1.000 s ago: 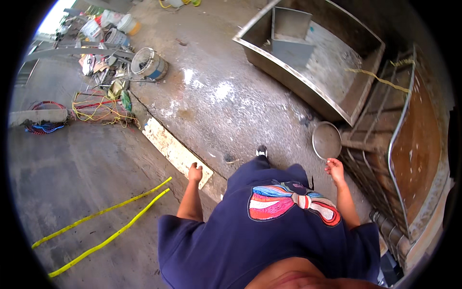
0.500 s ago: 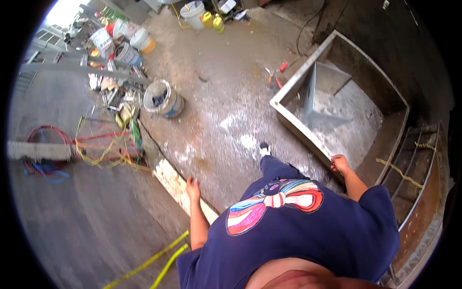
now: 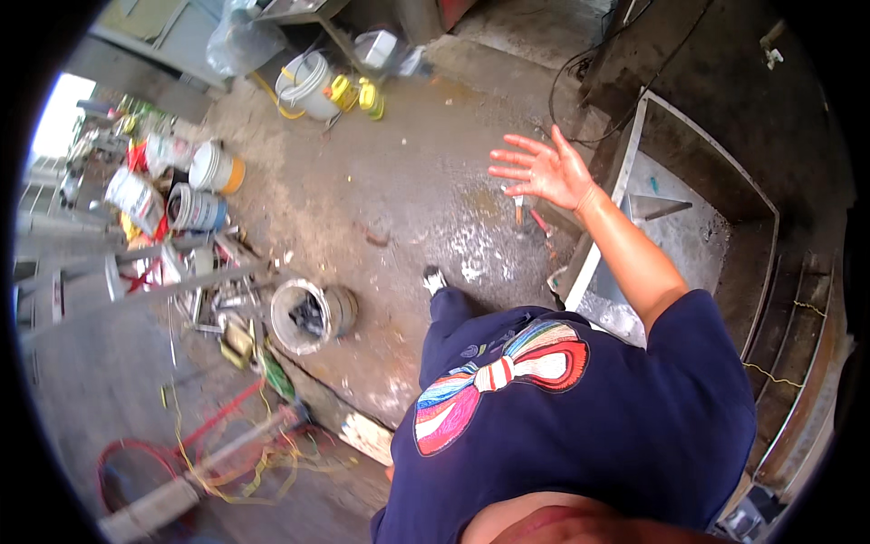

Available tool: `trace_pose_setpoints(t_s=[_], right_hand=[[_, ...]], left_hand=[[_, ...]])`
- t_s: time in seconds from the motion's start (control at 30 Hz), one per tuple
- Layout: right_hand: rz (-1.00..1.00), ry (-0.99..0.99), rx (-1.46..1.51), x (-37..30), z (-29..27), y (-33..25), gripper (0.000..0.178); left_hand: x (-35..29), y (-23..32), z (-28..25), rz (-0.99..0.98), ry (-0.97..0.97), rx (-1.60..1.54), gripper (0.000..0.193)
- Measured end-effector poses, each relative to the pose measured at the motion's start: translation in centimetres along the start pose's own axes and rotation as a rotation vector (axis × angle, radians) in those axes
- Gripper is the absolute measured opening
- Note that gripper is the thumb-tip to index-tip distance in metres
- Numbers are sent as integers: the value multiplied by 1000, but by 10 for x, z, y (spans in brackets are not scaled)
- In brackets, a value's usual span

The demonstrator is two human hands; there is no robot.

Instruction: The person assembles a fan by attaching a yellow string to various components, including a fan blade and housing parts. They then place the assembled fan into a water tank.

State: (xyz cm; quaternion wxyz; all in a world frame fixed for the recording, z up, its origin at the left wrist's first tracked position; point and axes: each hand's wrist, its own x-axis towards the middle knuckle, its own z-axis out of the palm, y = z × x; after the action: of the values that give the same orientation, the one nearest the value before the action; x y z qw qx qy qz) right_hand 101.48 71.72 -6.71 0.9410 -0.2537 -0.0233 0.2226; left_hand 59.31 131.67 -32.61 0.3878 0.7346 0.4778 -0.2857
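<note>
My right hand (image 3: 548,172) is stretched out ahead with its palm showing and its fingers spread. It holds nothing and hangs above the wet floor (image 3: 408,163), next to the metal-rimmed trough (image 3: 754,198). Behind my forearm, a grey metal sheet piece (image 3: 659,207) stands inside the trough. Small hand tools with red handles (image 3: 541,223) lie on the floor just below that hand. Of my left arm only a sliver of skin (image 3: 390,472) shows beside the dark blue shirt (image 3: 634,417); the left hand itself is hidden.
A grimy bucket (image 3: 343,313) with dark contents stands left of my foot (image 3: 435,279). Further left are scrap and a ladder (image 3: 136,308), and tangled cords round a beam (image 3: 154,508). White buckets (image 3: 308,86) and yellow bottles (image 3: 372,98) stand ahead. A cable (image 3: 555,82) trails near the trough.
My right hand has left the trough's rim and swung forward, opening out. My left hand has gone out of sight. The view has turned and moved forward, bringing the far buckets closer.
</note>
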Motion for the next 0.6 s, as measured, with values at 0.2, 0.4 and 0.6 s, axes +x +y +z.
trace_pose_setpoints(t_s=[0.2,0.4,0.6], right_hand=[[-128,527,-90,100,-70,-78,70],[-312,1340,-22,48,-249,-140,50],[-89,1689,-79,101,-384,-271,29]], left_hand=[[214,439,-153,646,283,109,35],[183,1000,9,1144,19,-41,40],[134,1239,207,1421,-75,230,38]])
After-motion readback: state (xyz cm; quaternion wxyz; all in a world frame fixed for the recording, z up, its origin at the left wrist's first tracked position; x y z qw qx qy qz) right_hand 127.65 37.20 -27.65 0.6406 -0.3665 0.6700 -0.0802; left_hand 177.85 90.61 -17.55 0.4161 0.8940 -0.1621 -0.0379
